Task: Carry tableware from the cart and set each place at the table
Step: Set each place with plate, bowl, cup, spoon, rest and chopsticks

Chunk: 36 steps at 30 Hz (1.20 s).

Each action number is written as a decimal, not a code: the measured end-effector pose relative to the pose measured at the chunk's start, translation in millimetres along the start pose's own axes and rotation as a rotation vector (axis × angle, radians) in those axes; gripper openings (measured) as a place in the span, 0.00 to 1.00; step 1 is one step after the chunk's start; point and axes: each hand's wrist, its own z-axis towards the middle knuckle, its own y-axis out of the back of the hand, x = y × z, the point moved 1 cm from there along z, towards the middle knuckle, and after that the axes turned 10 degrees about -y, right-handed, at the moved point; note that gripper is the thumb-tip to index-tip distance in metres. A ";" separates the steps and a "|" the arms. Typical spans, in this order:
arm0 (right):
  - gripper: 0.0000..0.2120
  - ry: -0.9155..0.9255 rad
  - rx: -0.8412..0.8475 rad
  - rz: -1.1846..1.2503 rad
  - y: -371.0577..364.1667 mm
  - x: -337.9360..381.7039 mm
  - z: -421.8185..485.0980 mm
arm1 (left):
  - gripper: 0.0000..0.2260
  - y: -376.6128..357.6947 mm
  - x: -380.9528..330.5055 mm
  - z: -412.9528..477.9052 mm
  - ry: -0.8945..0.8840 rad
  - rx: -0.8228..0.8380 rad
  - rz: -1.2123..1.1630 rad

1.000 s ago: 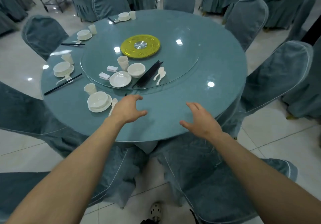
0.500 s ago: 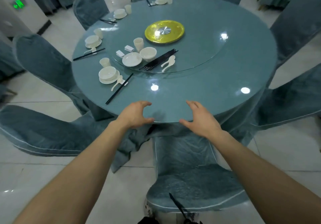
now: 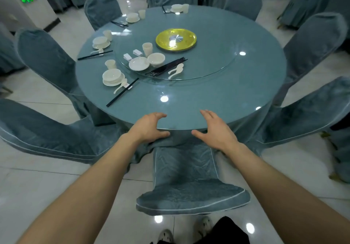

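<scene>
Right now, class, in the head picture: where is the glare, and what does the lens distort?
Head view: white glare spots lie on the table and the yellow disc; the wide lens bows the chair at right; far corners look soft.

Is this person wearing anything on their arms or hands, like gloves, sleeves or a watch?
No. The left forearm and right forearm are bare, with no sleeve edge in view. The left hand and right hand wear no gloves; no watch, bracelet or ring shows from above.
</scene>
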 end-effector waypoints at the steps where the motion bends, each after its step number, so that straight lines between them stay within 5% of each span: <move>1: 0.45 0.009 0.006 0.005 1.1 -5.9 1.0 | 0.38 -2.5 -3.0 0.8 0.011 0.007 0.003; 18: 0.45 0.173 0.213 -0.003 75.9 -207.5 123.4 | 0.34 -77.9 -152.4 147.6 0.338 -0.037 -0.040; 36: 0.44 0.335 0.272 -0.054 111.2 -213.1 230.1 | 0.29 -55.3 -137.0 216.5 0.528 -0.162 -0.038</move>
